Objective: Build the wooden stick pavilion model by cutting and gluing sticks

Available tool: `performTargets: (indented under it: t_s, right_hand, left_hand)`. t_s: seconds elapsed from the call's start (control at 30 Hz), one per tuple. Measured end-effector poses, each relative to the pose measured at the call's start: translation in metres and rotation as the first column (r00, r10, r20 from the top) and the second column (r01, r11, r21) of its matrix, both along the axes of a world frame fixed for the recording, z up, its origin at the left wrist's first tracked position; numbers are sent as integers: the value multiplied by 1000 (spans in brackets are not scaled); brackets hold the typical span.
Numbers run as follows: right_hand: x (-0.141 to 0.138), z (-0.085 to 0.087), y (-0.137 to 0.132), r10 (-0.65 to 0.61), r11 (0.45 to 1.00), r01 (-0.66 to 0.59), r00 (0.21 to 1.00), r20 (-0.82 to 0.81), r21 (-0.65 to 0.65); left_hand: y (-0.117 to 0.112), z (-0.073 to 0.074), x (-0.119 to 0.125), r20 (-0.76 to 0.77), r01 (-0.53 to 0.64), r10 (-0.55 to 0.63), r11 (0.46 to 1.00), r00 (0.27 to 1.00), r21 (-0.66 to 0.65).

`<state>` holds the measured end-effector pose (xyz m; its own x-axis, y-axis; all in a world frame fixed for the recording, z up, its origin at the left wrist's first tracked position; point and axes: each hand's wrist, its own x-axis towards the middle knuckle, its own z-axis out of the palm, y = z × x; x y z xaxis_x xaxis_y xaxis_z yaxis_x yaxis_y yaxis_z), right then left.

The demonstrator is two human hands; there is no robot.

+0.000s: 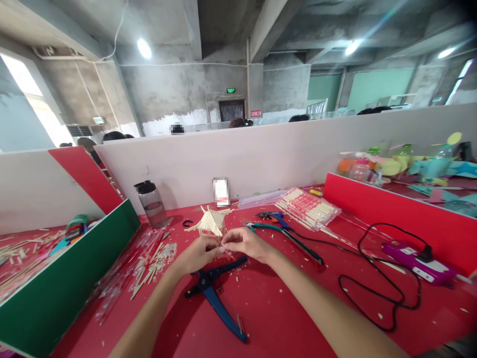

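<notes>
A small pavilion model (211, 222) built of thin wooden sticks stands on the red table (283, 308). My left hand (199, 252) and my right hand (244, 242) meet at its base, fingers pinched together on the model's lower sticks. Blue-handled cutters (216, 296) lie on the table just in front of my hands.
A dark water bottle (151, 204) stands back left, by a green divider (63, 283). Loose stick pieces (152, 261) lie to the left. Packs of sticks (307, 208), a glue gun (274, 217), green-handled pliers (286, 237), a black cable (376, 278) and a purple power strip (419, 261) lie to the right.
</notes>
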<state>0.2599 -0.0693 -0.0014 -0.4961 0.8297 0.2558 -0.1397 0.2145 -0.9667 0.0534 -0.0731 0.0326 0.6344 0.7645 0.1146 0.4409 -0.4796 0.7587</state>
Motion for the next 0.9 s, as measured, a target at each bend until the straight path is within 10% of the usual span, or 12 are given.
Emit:
performTargets:
  t_s: [0.37,0.9]
  right_hand:
    - [-4,0,14,-274,958,282,952,-133,48]
    - [-19,6,4,-286,952,297,949,-131,72]
  left_hand:
    - [7,-12,-6,409,-33,339,802,847,-596]
    - [10,-9,-10,421,-38,455,714,785,-700]
